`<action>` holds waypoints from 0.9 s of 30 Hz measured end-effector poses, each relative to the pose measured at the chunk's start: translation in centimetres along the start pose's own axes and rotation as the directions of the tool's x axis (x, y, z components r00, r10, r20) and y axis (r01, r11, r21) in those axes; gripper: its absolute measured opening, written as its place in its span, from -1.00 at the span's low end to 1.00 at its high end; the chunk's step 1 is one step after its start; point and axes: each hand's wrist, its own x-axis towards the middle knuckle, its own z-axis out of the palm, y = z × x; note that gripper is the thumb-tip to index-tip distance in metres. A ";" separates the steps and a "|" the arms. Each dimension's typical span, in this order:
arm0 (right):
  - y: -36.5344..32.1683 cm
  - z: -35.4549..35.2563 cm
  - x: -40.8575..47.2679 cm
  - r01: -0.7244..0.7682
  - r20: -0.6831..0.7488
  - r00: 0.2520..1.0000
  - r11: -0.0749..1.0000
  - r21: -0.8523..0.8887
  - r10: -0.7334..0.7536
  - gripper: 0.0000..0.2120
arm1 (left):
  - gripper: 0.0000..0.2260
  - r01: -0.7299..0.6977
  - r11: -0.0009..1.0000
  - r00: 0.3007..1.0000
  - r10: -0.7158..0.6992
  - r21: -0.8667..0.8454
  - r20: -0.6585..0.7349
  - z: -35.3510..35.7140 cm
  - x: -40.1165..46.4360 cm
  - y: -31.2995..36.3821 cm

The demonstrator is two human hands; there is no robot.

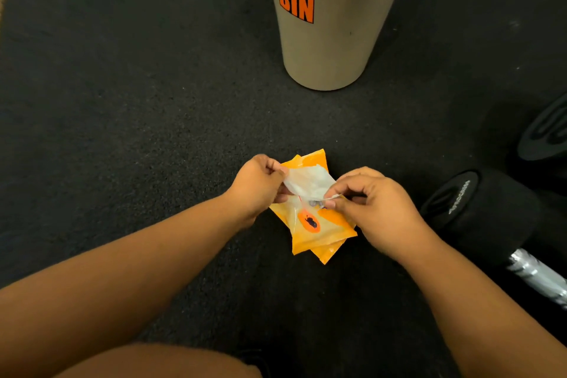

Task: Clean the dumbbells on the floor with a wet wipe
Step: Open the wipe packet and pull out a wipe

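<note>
An orange wet wipe packet [319, 233] lies on the dark floor in the middle of the head view, with what looks like a second orange packet under it. A white wet wipe [308, 181] is stretched above the packet between both hands. My left hand [257, 184] pinches its left edge. My right hand [377, 209] pinches its right corner between thumb and fingers. A black dumbbell [481, 212] with a silver handle lies on the floor to the right of my right hand, apart from it. Another black dumbbell head [546, 135] shows at the right edge.
A beige bin [331, 40] labelled "DUST BIN" stands on the floor beyond the packet. Dark rubber floor [122, 101] spreads to the left and front. My knee shows at the bottom edge.
</note>
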 end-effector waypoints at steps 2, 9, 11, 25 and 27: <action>-0.3 -0.2 0.0 -0.011 -0.017 1.000 1.000 -0.003 0.011 -0.84 | -0.91 -0.356 0.889 0.930 0.366 0.288 0.018 -0.3 -0.4 -0.1; -0.7 -0.2 0.1 0.045 -0.017 0.999 0.995 -0.084 -0.046 -0.85 | -0.75 -0.688 0.344 0.704 0.531 0.639 0.472 -0.5 -0.7 -0.7; -0.8 -0.3 -0.1 0.058 -0.035 0.998 0.995 -0.075 -0.061 -0.81 | -0.78 -0.672 0.382 0.731 0.480 0.635 0.485 -0.7 -0.4 -0.9; -1.7 -1.9 -1.6 0.196 -0.255 0.957 0.958 0.209 -0.141 -0.81 | -0.76 -0.679 0.387 0.733 0.413 0.624 0.541 -1.5 0.1 -1.3; -2.0 -1.9 -2.0 0.205 -0.267 0.954 0.950 0.236 -0.139 -0.79 | -0.74 -0.682 0.374 0.730 0.401 0.628 0.554 -1.3 -0.1 -1.2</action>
